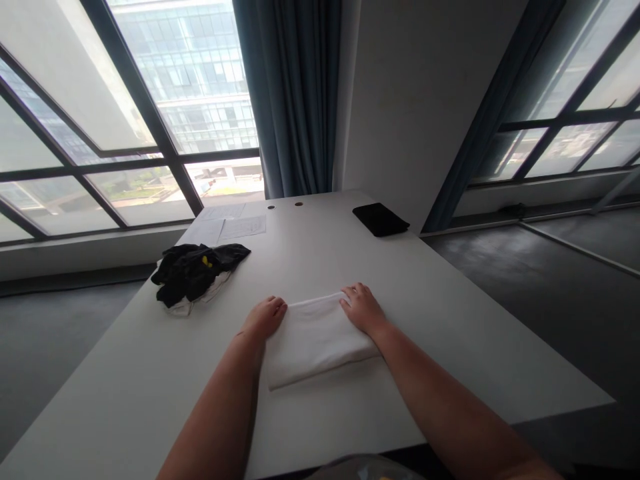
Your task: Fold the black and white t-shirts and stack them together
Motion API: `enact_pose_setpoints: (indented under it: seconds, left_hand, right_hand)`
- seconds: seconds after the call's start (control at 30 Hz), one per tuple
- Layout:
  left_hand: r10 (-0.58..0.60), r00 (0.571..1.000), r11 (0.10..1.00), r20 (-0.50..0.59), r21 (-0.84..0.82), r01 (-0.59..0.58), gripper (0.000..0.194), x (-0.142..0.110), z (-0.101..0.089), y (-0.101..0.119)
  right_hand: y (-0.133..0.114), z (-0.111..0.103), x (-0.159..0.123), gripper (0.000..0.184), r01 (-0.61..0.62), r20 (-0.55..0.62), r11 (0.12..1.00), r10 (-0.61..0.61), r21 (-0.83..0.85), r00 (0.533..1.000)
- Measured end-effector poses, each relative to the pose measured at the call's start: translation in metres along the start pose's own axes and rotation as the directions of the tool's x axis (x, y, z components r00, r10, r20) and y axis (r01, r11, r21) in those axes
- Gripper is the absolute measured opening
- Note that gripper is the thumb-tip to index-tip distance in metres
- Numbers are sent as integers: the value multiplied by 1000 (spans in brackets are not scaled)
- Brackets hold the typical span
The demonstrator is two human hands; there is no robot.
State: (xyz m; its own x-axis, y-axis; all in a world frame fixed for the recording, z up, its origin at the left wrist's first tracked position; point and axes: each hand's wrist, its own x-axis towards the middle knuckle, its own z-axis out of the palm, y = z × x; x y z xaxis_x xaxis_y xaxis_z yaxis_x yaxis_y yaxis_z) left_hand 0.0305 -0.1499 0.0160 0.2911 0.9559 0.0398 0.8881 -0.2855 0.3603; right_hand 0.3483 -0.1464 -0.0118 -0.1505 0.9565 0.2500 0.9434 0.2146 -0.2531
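Nearest the camera: a grey piece of clothing point(367, 469) at the bottom edge of the view, probably the wearer's own, with the two bare forearms reaching forward beside it.
White cloth: the folded cloth point(320, 343) lies flat on the white table point(450, 333), between the hands, slightly askew, with soft creases across its top.
Left hand: the left hand point(270, 315) is palm down at the far left corner, fingers close together and bent over the edge; whether they pinch the fabric or only press on it, I cannot tell.
Right hand: the right hand point(364, 307) is at the far right corner, fingers bent and a little apart, fingertips on the cloth; a pinch cannot be made out here either.
Good handling: light, equal outward tension at both corners should keep the far edge straight, while flat fingers ease the creases towards the sides. Pulling harder with one hand would likely skew the layers, so the near edge is worth watching too.
Dark heap: crumpled black clothes point(185, 270) with a yellow patch point(207, 261) lie left of the cloth, well apart from it.
Far end: printed papers point(243, 227) on the left, a flat black item point(381, 219) on the right.
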Motion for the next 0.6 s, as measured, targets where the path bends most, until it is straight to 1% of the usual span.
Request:
enact_pose_setpoints:
  seconds: [0.1, 0.2, 0.27, 0.33, 0.4, 0.47, 0.53, 0.6]
  left_hand:
    - [38, 999, 994, 25, -101, -35, 33, -14, -6, -12]
    - [52, 998, 971, 26, -233, -44, 33, -29, -11, -25]
    - [33, 999, 960, 26, -279, -25, 35, -36, -12, -32]
    - [-6, 1000, 958, 14, -286, 10, 34, -40, -12, -37]
    - [-40, 999, 959, -3, -282, 38, 31, -40, -11, -38]
    - [-54, 998, 958, -20, -282, 46, 28, -39, -10, -38]
    - [-48, 998, 958, -38, -285, 35, 26, -38, -8, -37]
    - [-40, 998, 958, -55, -286, 22, 25, -36, -5, -37]
  right_hand:
    - [16, 1, 0, 25, 1, -92, 1000, 2, 28, 996]
    - [27, 3, 0, 14, -4, -137, 998, 12, 55, 991]
    - [30, 4, 0, 8, 32, -144, 995, -18, 95, 989]
    - [32, 3, 2, 6, 71, -152, 986, -48, 149, 987]
    - [34, 2, 4, 9, 72, -170, 974, -35, 214, 985]
    - [37, -1, 6, 17, 44, -175, 959, 6, 279, 985]
    - [41, -2, 8, 25, -14, -145, 953, 60, 303, 988]
    - [44, -3, 9, 27, -99, -93, 957, 129, 272, 987]
